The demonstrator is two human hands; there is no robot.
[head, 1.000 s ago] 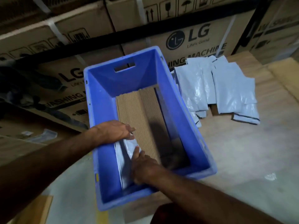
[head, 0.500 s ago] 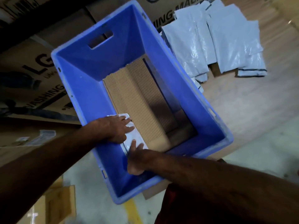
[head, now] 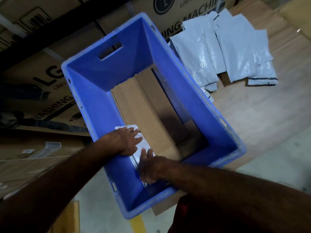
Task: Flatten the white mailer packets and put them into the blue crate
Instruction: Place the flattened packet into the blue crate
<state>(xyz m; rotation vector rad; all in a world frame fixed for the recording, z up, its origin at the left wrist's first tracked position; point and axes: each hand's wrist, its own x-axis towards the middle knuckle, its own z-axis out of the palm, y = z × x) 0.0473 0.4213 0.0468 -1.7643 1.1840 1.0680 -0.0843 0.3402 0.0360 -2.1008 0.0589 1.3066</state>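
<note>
While large brown cardboard cartons printed with washing-machine lettering [head: 188, 15] crowd the far side, the deep blue plastic crate [head: 202, 105] sits on a pale wooden desk [head: 262, 118], its floor lined with a ribbed brown corrugated cardboard sheet [head: 144, 108]. To the crate's right, a loose pile of white plastic mailer packets [head: 223, 49] lies overlapping on the desk, just beside the crate wall. Inside the crate, along its left wall at the near end, a white mailer packet [head: 143, 146] lies flat on the cardboard. Both forearms reach over the rim. The left hand [head: 124, 142] presses down on the packet's far part, its fingers [head: 134, 133] straight and close together. The right hand [head: 151, 167] presses the near part, fingers extended onto the plastic.
</note>
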